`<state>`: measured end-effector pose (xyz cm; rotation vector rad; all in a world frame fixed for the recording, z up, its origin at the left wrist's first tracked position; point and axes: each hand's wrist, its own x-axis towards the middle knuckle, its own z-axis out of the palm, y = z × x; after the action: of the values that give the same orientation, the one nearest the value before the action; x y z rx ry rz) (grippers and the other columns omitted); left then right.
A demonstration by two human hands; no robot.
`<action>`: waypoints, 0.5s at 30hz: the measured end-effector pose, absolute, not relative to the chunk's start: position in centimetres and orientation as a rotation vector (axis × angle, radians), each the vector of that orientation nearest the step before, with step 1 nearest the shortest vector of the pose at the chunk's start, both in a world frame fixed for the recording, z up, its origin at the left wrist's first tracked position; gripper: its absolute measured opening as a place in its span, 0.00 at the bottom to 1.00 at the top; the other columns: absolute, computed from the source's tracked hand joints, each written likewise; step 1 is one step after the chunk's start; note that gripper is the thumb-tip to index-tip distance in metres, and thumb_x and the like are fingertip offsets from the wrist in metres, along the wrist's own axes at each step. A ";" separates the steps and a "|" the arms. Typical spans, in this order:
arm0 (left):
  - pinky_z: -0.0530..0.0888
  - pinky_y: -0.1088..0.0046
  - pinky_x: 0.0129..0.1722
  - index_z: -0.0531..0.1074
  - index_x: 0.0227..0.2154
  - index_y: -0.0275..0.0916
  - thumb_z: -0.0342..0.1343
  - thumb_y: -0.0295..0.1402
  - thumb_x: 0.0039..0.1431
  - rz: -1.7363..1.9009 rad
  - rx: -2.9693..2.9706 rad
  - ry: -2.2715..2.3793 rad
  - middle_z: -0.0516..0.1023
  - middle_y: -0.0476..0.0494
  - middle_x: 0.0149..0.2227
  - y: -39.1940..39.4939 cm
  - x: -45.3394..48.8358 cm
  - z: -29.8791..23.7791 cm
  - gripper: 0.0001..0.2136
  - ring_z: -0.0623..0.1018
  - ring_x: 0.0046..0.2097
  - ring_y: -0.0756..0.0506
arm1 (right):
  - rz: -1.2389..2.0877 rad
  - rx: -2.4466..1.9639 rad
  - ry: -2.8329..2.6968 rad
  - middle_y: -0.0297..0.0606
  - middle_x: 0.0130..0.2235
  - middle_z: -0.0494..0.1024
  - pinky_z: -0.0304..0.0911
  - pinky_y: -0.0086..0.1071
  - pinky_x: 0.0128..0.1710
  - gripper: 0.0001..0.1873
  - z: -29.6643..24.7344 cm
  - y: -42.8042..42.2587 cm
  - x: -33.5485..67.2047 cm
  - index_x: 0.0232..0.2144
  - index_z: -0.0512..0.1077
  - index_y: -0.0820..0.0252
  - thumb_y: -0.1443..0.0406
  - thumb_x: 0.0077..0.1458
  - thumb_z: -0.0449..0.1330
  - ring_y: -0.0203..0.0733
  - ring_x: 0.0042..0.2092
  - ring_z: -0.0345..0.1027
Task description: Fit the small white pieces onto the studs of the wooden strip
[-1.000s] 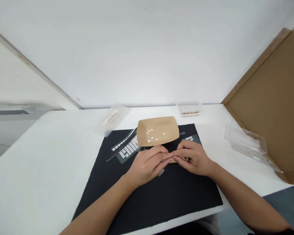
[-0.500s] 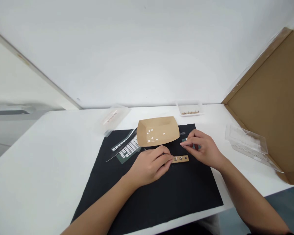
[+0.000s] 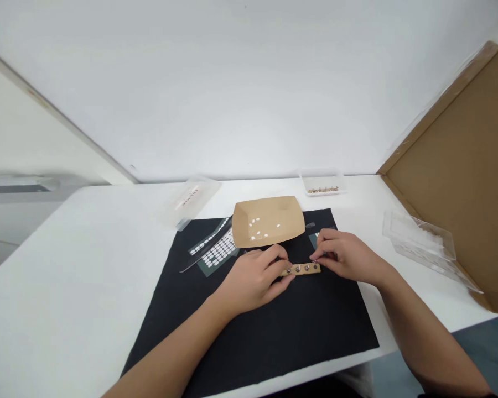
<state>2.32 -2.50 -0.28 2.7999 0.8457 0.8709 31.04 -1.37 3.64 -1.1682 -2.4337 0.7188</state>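
Observation:
A narrow wooden strip (image 3: 315,268) lies on the black mat (image 3: 307,326), with several small shiny metal pieces in a row along it and a dark round spot near its right end. My left hand (image 3: 259,276) is closed on the strip's left end, the thumb along the near edge and the fingers on the far one. Just above the right end, my right hand (image 3: 342,253) pinches a tiny shiny piece (image 3: 314,261) that is too small to name. The strip's left end is hidden under my left fingers.
Behind the hands stands a brown paper tray (image 3: 269,207) with small white ovals. Dark green sheets of white oval stickers (image 3: 218,254) and tweezers (image 3: 203,251) lie left of it. A clear box (image 3: 323,188) stands behind; another clear container (image 3: 419,237) sits right, beside cardboard (image 3: 460,166).
My right hand has come down and closer to the strip's right end with the tiny piece. The left fingers have shifted slightly, uncovering another metal piece on the strip.

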 end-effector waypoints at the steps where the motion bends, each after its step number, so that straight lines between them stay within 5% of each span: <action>1: 0.74 0.70 0.33 0.76 0.43 0.39 0.57 0.35 0.73 0.870 2.797 0.846 0.80 0.44 0.43 -2.5 2.3 -0.3 0.06 0.79 0.33 0.48 | 0.728 -1.206 -2.468 0.34 0.39 0.78 0.65 0.31 0.36 0.09 3.6 -1.3 31.1 0.39 0.84 0.54 0.72 0.62 0.67 0.37 0.36 0.72; 15: 0.73 0.70 0.32 0.77 0.41 0.39 0.56 0.35 0.73 0.834 2.813 0.836 0.80 0.43 0.43 -2.6 2.4 -0.3 0.07 0.79 0.33 0.49 | 0.855 -1.277 -2.502 0.31 0.39 0.84 0.66 0.31 0.41 0.09 3.0 -0.5 31.9 0.38 0.84 0.51 0.72 0.61 0.69 0.39 0.39 0.77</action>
<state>2.39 -2.57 -0.25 2.8126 0.8363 0.8335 31.91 -0.47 3.03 -1.2770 -2.5019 0.8554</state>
